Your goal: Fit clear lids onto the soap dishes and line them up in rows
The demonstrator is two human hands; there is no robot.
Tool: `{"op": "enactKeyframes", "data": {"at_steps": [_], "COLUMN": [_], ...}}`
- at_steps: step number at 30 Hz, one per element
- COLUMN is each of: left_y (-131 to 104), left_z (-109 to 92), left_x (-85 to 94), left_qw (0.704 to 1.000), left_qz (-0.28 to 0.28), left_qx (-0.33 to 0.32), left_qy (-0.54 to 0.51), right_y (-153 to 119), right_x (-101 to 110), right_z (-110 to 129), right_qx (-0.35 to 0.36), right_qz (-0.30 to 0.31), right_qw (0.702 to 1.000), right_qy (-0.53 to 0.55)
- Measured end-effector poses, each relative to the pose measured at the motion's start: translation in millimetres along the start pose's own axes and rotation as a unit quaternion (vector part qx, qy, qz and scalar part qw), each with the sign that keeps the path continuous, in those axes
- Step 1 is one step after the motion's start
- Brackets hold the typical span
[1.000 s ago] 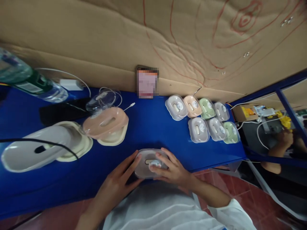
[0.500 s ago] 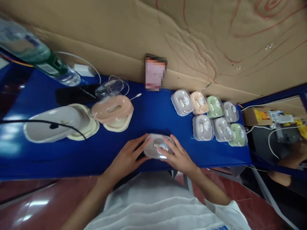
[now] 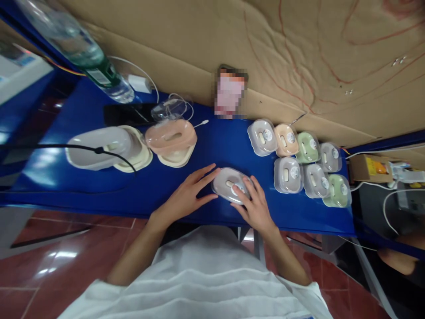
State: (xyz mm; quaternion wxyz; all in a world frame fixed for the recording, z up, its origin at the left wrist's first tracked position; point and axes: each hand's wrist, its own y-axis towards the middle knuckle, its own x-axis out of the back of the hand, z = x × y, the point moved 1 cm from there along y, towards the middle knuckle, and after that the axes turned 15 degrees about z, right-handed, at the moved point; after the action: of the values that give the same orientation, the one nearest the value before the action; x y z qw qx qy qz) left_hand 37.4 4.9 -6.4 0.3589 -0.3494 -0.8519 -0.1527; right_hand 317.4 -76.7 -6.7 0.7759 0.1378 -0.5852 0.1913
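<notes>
A grey soap dish (image 3: pixel 223 184) with a clear lid and a round sticker sits at the front of the blue table, in front of me. My right hand (image 3: pixel 255 206) grips its right side, the fingers lying over the lid and the thumb at the near edge. My left hand (image 3: pixel 187 193) is open at the dish's left end, fingers spread, the tips close to the edge; whether they touch it I cannot tell. To the left, a peach stack of dish parts (image 3: pixel 171 137) rests on cream pieces, and grey trays (image 3: pixel 96 153) lie beside more cream pieces.
Several lidded soap dishes (image 3: pixel 288 175) in grey, peach and green stand in rows on the right. A phone (image 3: pixel 229 93) leans on the cardboard backing. A water bottle (image 3: pixel 99 66), a white adapter (image 3: pixel 141 84) and cables are at back left. A person's arm shows at far right.
My left hand has loosened from the dish and spread its fingers. The dish is tilted slightly, its right end nearer me, with my right hand still on it. The view has shifted left.
</notes>
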Motion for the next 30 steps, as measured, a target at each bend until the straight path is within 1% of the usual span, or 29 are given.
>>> {"op": "enactKeyframes", "data": {"at_steps": [2,3,4,5,7,9,11,12,14,17,19,21,23,25,26,28,30], "left_y": [-5.8,-8.3,-9.8,-10.1,-7.1,-1.2,4.6,6.6,8.2,4.0,-1.5,-6.4,-9.4,-10.2,-10.1,-9.9,-12.0], "left_z": [3.0,6.1,10.5,15.7,28.3,41.2,51.1,53.9,54.5,45.4,38.5,35.4,36.1,37.1,36.4,31.4,23.1], "left_x": [14.9,24.0,33.2,42.1,57.0,66.7,71.8,73.0,73.9,72.6,70.4,67.7,65.6,65.1,64.9,63.0,57.1], "left_qw": [0.992,0.982,0.97,0.959,0.948,0.945,0.941,0.939,0.94,0.941,0.939,0.941,0.944,0.94,0.938,0.941,0.945], "left_qz": [-0.111,-0.169,-0.215,-0.245,-0.269,-0.273,-0.278,-0.28,-0.276,-0.276,-0.285,-0.282,-0.276,-0.283,-0.286,-0.276,-0.262], "left_qx": [0.028,0.047,0.065,0.079,0.091,0.102,0.122,0.133,0.146,0.137,0.124,0.118,0.128,0.155,0.165,0.164,0.149], "left_qy": [0.042,0.069,0.094,0.116,0.143,0.152,0.15,0.146,0.138,0.138,0.146,0.145,0.128,0.107,0.103,0.108,0.125], "right_y": [-4.6,-6.4,-7.4,-7.3,-3.7,3.8,13.4,18.3,27.8,40.3,48.2,58.1,72.2,91.8,103.5,129.0,153.7], "right_x": [-1.4,-2.3,-3.4,-4.2,-4.7,-3.2,-0.9,-0.1,-0.3,-6.3,-10.5,-10.5,-4.8,4.2,8.6,14.6,15.6], "right_z": [-2.2,-4.1,-6.4,-8.9,-13.4,-14.6,-9.9,-4.9,9.0,34.4,49.3,60.1,66.5,68.8,68.7,66.9,65.0], "right_qx": [-0.067,-0.102,-0.136,-0.167,-0.226,-0.275,-0.291,-0.283,-0.247,-0.176,-0.129,-0.074,-0.003,0.073,0.103,0.145,0.163], "right_qz": [-0.033,-0.056,-0.078,-0.1,-0.143,-0.179,-0.201,-0.204,-0.187,-0.117,-0.067,-0.016,0.046,0.102,0.12,0.133,0.13], "right_qw": [0.997,0.993,0.987,0.98,0.961,0.942,0.933,0.935,0.95,0.977,0.989,0.997,0.999,0.992,0.986,0.979,0.976], "right_qy": [-0.016,-0.028,-0.04,-0.051,-0.066,-0.073,-0.069,-0.062,-0.037,0.002,0.013,0.007,-0.01,-0.032,-0.043,-0.06,-0.067]}}
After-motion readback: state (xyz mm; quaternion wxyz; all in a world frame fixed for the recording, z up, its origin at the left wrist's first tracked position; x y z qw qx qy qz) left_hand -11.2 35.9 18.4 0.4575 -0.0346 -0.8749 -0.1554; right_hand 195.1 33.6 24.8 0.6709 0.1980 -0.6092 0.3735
